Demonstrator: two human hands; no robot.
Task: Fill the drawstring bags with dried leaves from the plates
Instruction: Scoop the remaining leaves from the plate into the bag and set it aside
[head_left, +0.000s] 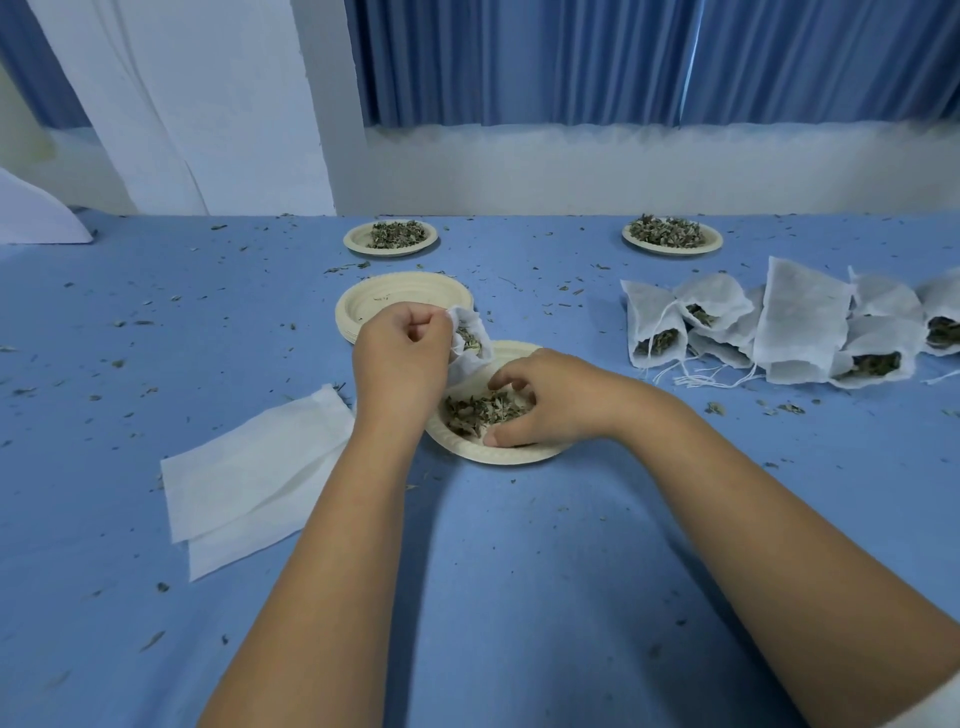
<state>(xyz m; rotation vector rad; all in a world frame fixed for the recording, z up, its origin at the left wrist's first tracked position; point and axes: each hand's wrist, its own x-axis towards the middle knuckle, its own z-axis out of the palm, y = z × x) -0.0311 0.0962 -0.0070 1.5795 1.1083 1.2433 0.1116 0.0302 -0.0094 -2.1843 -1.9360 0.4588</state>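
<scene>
My left hand (402, 358) pinches the mouth of a white drawstring bag (470, 343), holding it open just above the near paper plate (498, 453). Some dried leaves show inside the bag. My right hand (540, 400) reaches into that plate with its fingers curled over the pile of dried leaves (480, 410), thumb on the plate's near side. Whether it has leaves in its grip is hidden by the fingers.
A stack of empty plates (374, 304) sits just behind my left hand. Two more plates of leaves (390, 236) (671, 235) stand at the back. Filled bags (779, 327) lie in a heap at the right, flat empty bags (249, 478) at the left. Leaf crumbs litter the blue cloth (519, 571).
</scene>
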